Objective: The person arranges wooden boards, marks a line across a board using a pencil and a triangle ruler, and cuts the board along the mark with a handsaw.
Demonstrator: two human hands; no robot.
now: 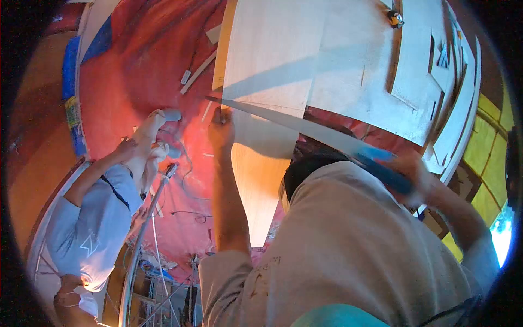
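A hand saw [283, 121] lies across a pale wooden board [267, 65], its narrow tip just past the board's left edge. My right hand [411, 174], blurred, is closed round the saw's dark blue handle at the right. At the board's left edge, just below the saw tip, my left hand [220, 122] is closed on the board's edge. The lower part of the board [259, 191] hangs between my left forearm and my body. Whether the blade has cut into the wood cannot be made out.
Another person [95, 212] in a light shirt stands at the left beside a metal pole [143, 234]. Red sheeting [120, 71] covers the floor, with wood strips and a cable on it. White panels [370, 71] lie at the upper right.
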